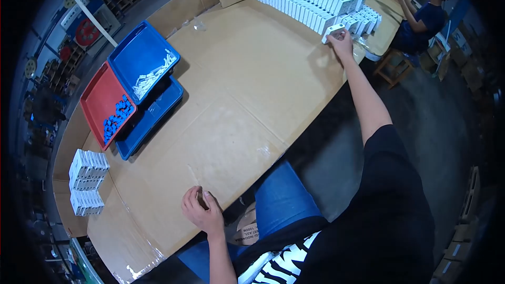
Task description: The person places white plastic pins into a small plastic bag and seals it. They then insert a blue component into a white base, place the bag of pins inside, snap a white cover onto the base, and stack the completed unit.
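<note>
At the table's far right end, my right hand (342, 46) reaches out, its thumb and fingers closed on a small flat white box (334, 30). That box stands at the near corner of long rows of similar white boxes (305, 8), lined up upright and close together. My left hand (202, 211) rests at the near edge of the cardboard-covered table (226, 110). Its fingers are loosely curled with a gap to the thumb, and nothing shows between them.
A blue tray (131, 47) with white pieces, a red tray (97, 97) with small blue parts and a lower blue tray (139, 131) sit at the left. Stacked white boxes (87, 179) stand by the left wall. Another person (426, 16) sits beyond the right end, near a stool (393, 68).
</note>
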